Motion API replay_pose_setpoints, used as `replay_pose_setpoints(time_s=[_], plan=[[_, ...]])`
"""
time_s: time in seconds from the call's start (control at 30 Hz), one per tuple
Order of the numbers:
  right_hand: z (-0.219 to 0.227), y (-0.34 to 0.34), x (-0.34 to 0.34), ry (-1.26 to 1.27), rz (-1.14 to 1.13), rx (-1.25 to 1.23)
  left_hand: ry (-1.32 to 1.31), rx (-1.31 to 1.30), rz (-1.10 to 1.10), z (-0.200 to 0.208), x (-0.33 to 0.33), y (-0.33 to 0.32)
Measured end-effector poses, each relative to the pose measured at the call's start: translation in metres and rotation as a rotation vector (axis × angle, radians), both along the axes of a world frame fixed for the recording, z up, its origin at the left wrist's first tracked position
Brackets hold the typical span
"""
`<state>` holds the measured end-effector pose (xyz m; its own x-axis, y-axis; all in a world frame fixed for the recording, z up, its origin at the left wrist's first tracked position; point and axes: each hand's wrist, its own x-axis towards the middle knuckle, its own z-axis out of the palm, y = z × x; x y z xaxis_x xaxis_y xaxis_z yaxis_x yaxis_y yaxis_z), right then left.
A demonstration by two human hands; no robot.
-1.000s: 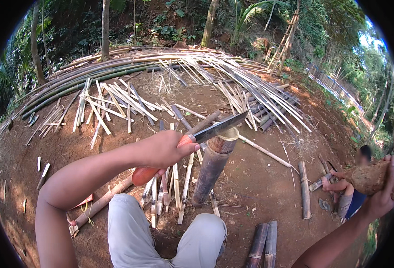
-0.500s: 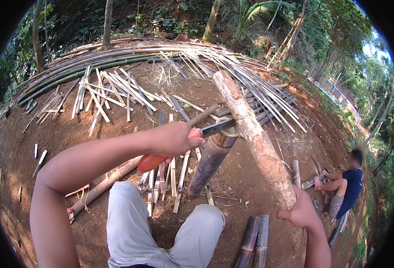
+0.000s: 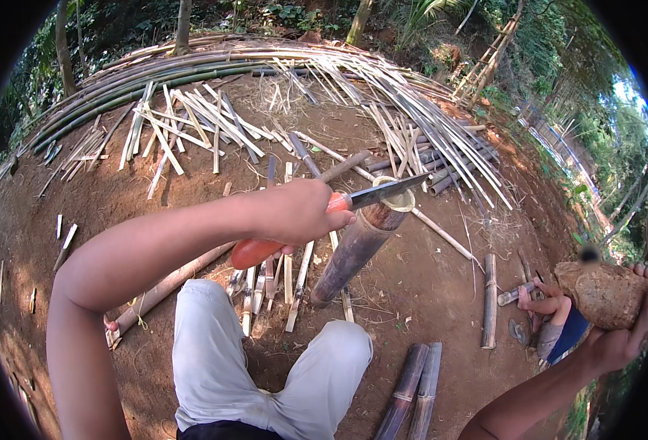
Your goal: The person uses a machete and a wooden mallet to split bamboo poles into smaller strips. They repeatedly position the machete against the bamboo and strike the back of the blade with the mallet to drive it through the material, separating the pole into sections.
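My left hand (image 3: 302, 213) is wrapped round the orange handle of a large knife (image 3: 386, 192). Its dark blade lies across the open top end of a thick bamboo section (image 3: 358, 253), which stands tilted on the soil between and ahead of my knees. At the far right my right hand (image 3: 632, 334) grips a heavy wooden log (image 3: 606, 293), raised with its rough cut end toward me. Most of the log's length is hidden behind that end. Part of a stick (image 3: 344, 166) shows just beyond my left hand.
Several split bamboo strips (image 3: 261, 293) lie before my knees, with more (image 3: 221, 117) farther off. Long bamboo poles (image 3: 140, 88) are stacked at the back. Two dark bamboo pieces (image 3: 424, 389) lie near my right knee. Another person (image 3: 559, 312) sits at the right, partly behind the log.
My right hand has swung the log up and away to the right, off the blade area. The knife stays on the bamboo top, and the view has shifted slightly.
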<state>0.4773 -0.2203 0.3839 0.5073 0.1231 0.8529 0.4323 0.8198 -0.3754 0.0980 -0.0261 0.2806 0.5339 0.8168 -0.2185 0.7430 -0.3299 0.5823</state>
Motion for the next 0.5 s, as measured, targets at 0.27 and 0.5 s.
replay_pose_setpoints(time_s=[0.27, 0.5], plan=[[-0.172, 0.006, -0.061, -0.485, 0.065, -1.516, 0.028, 0.033, 0.022, 0.006, -0.008, -0.001], [-0.109, -0.011, -0.073, -0.787, -0.304, -1.243, 0.022, 0.024, 0.062, -0.014, -0.02, -0.001]])
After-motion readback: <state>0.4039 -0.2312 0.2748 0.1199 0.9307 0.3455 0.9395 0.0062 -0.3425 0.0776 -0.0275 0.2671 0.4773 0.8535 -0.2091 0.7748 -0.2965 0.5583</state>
